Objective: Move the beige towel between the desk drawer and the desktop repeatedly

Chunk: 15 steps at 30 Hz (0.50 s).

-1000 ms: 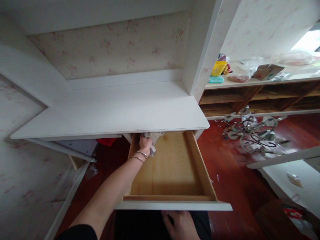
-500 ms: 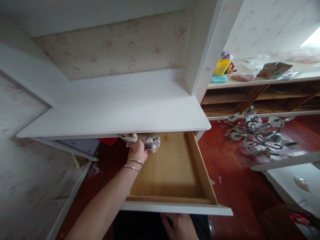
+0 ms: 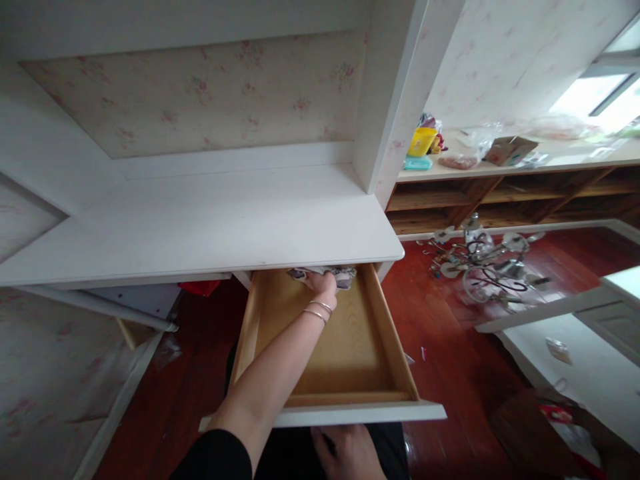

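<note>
My left hand [image 3: 323, 285] reaches over the pulled-out drawer [image 3: 410, 353], its wrist carrying two thin bangles. Its fingers are closed on a bunched, patterned grey-and-white cloth [image 3: 344, 276] at the back of the drawer, just below the tabletop edge. Part of the cloth is hidden by the hand and the tabletop. Bare pale wood shows across the drawer bottom. Just below the white drawer front, my right hand [image 3: 353, 453] is curled, with the thumb at its left side. Its fingertips are hidden, and whatever it may hold cannot be made out.
Above the drawer is the white desk top [image 3: 240, 220], with a tall frame rising from it. To the right, a chandelier [image 3: 490, 260] lies on the red wooden floor [image 3: 425, 380]. Farther back, a low shelf unit [image 3: 450, 175] carries a yellow container [image 3: 421, 141] and a box [image 3: 510, 151].
My left hand has moved right and deeper with the cloth, from the drawer's left rear to its back middle. My right hand stays below the drawer front. The view has shifted slightly right.
</note>
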Motion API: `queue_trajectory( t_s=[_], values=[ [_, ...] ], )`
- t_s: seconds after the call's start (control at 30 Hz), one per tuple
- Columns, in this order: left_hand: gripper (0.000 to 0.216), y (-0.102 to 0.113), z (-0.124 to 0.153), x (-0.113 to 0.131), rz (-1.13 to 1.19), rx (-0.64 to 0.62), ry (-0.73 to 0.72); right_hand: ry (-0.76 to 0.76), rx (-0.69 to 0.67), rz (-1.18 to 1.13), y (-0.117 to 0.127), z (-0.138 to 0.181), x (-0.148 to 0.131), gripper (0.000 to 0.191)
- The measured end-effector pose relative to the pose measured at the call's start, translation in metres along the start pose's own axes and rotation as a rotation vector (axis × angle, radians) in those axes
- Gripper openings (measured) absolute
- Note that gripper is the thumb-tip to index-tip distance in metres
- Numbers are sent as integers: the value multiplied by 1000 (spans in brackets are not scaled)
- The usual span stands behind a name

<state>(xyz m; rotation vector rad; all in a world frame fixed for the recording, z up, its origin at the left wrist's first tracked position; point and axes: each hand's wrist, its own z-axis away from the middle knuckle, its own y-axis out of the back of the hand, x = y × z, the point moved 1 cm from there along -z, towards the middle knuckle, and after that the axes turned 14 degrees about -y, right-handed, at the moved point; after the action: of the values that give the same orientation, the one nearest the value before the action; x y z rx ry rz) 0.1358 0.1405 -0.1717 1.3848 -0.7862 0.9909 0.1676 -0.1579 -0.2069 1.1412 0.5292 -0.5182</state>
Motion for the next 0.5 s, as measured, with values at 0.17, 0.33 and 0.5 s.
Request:
queue_trajectory(
  t_s=[0.17, 0.33, 0.5],
  values=[
    [43, -39, 18, 31, -47, -150, -87, -30, 3, 11, 1, 0, -1, 26],
    [31, -35, 28, 48, -174, -426, -254, -41, -20, -2, 2, 1, -2, 29],
    [22, -3, 55, 40, -313, -709, -369, -7, -39, -10, 3, -1, 1, 33]
  ],
)
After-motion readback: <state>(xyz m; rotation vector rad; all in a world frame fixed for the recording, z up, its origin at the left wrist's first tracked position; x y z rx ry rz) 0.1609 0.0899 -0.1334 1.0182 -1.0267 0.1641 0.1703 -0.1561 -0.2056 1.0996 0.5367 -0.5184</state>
